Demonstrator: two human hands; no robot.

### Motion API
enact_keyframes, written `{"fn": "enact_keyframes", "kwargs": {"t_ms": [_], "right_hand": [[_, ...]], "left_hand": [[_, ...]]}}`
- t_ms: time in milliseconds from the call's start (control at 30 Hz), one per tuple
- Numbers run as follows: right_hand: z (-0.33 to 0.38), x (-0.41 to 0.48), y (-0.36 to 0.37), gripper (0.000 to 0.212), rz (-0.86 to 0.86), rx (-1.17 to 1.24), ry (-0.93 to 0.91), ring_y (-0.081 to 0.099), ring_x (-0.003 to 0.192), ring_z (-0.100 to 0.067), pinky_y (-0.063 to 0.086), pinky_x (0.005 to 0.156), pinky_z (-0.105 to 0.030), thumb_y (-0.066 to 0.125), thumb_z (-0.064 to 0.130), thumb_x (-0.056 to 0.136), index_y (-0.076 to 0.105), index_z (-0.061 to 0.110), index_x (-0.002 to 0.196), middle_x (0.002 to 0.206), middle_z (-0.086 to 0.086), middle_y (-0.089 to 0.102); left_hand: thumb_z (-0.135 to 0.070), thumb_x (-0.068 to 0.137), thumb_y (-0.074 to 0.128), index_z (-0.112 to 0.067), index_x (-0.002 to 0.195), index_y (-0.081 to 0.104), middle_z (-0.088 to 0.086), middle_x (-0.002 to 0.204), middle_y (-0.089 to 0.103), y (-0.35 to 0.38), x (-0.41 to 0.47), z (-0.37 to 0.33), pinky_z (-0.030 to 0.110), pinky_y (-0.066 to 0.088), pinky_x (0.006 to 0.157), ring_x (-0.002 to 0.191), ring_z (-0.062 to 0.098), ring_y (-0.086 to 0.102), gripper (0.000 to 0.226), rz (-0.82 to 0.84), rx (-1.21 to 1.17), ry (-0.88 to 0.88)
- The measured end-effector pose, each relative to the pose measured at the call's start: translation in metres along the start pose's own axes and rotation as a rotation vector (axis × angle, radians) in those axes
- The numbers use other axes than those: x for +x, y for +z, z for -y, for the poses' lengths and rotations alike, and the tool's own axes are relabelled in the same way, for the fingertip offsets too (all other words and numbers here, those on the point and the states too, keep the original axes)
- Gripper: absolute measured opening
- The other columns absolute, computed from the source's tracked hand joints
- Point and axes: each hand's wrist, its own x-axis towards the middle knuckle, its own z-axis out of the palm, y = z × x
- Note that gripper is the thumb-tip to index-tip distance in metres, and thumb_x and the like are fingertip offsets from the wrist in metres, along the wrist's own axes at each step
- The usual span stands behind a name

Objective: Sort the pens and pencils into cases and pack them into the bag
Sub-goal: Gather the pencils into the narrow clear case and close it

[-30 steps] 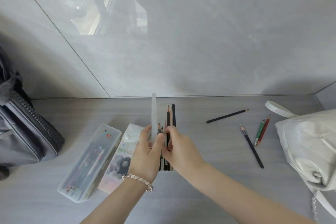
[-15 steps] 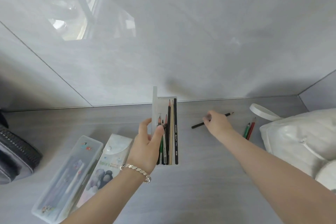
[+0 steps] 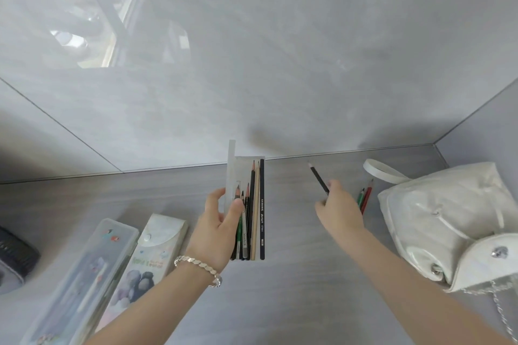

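An open clear pencil case (image 3: 243, 165) lies in the middle of the grey table, with several pencils (image 3: 256, 204) side by side in it and its lid (image 3: 231, 168) standing upright on the left. My left hand (image 3: 217, 228) grips that lid and the case's left edge. My right hand (image 3: 337, 209) is closed on a black pencil (image 3: 318, 176), tip pointing up and away, lifted off the table. A green and a red pencil (image 3: 364, 199) lie just right of that hand. The white bag (image 3: 445, 218) rests at the right.
A frosted plastic case (image 3: 84, 280) and a printed pouch-style case (image 3: 145, 260) lie at the lower left. A dark bag (image 3: 14, 258) sits at the far left edge. The wall rises directly behind the table, with a corner at the right.
My right hand left the open case, reached right to the black pencil and has picked it up. My left hand stayed on the lid. The view swung right.
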Motion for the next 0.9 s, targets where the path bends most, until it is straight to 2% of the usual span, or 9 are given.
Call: {"fn": "enact_keyframes", "kwargs": {"t_ms": [100,233,300,367,433,533,600,733,900], "right_hand": [[-0.025,-0.012,0.000,0.023,0.071,-0.171,0.013,0.059,0.094,-0.036,0.045,0.070,-0.035,0.048,0.011,0.089,0.047,0.004,0.111,0.112,-0.018,0.053],[-0.034,-0.023,0.001,0.033,0.240,-0.159,-0.017,0.059,0.094,-0.034,0.045,0.071,-0.034,0.049,0.009,0.089,0.041,0.007,0.121,0.107,-0.019,0.057],[-0.026,-0.027,-0.004,0.035,0.249,-0.019,-0.002,0.059,0.093,-0.031,0.042,0.070,-0.031,0.055,0.009,0.086,0.044,0.007,0.119,0.105,-0.016,0.061],[-0.006,-0.033,-0.014,0.035,0.234,0.247,0.004,0.056,0.080,-0.023,0.038,0.066,-0.027,0.059,0.012,0.083,0.049,0.011,0.116,0.095,-0.009,0.063],[0.021,-0.040,-0.026,0.036,0.218,0.484,-0.087,0.050,0.063,-0.015,0.039,0.057,-0.024,0.060,0.014,0.082,0.047,0.020,0.116,0.076,0.000,0.057],[0.061,-0.061,-0.038,0.044,0.242,0.669,-0.250,0.048,0.052,-0.007,0.042,0.044,-0.012,0.062,0.017,0.083,0.037,0.038,0.112,0.069,0.004,0.052],[0.079,-0.074,-0.033,0.046,0.229,0.667,-0.315,0.049,0.049,-0.003,0.040,0.045,-0.008,0.060,0.014,0.083,0.037,0.038,0.116,0.067,0.006,0.051],[0.094,-0.090,-0.011,0.056,0.157,0.494,-0.363,0.046,0.054,0.003,0.037,0.050,-0.002,0.055,0.011,0.086,0.031,0.022,0.136,0.067,0.014,0.048],[0.095,-0.105,0.001,0.051,0.125,0.432,-0.364,0.049,0.062,-0.003,0.035,0.052,-0.013,0.052,0.016,0.090,0.030,0.021,0.135,0.072,0.013,0.048]], "left_hand": [[-0.043,0.091,0.042,-0.042,0.108,0.035,0.002,0.068,0.048,0.002,-0.007,-0.001,0.010,0.034,0.035,0.051,0.012,0.043,0.019,0.020,-0.014,-0.007],[-0.045,0.090,0.042,-0.045,0.108,0.034,0.002,0.071,0.050,0.004,-0.017,0.001,0.017,0.038,0.042,0.052,0.012,0.045,0.020,0.049,-0.015,-0.015],[-0.046,0.090,0.041,-0.045,0.108,0.033,0.002,0.071,0.050,0.004,-0.019,0.002,0.020,0.040,0.046,0.052,0.011,0.045,0.020,0.055,-0.015,-0.016],[-0.046,0.090,0.042,-0.045,0.109,0.034,-0.001,0.066,0.049,0.002,-0.021,0.004,0.019,0.040,0.043,0.047,0.009,0.043,0.021,0.055,-0.009,-0.011],[-0.045,0.090,0.042,-0.044,0.110,0.034,-0.001,0.064,0.049,-0.001,-0.023,0.005,0.015,0.036,0.038,0.043,0.007,0.041,0.022,0.048,-0.013,0.001],[-0.044,0.090,0.042,-0.045,0.108,0.034,0.001,0.065,0.050,-0.003,-0.026,0.004,0.011,0.035,0.036,0.044,0.008,0.042,0.020,0.042,-0.020,0.015],[-0.045,0.090,0.042,-0.046,0.107,0.034,0.002,0.065,0.049,-0.002,-0.030,0.003,0.014,0.037,0.040,0.048,0.010,0.043,0.019,0.045,-0.026,0.028],[-0.043,0.090,0.043,-0.046,0.109,0.034,-0.002,0.060,0.047,-0.003,-0.038,0.002,0.012,0.036,0.038,0.045,0.005,0.044,0.021,0.039,-0.078,0.044],[-0.041,0.090,0.045,-0.041,0.114,0.037,-0.006,0.055,0.040,-0.002,-0.041,0.006,0.020,0.039,0.044,0.038,0.002,0.038,0.025,0.025,-0.144,0.001]]}}
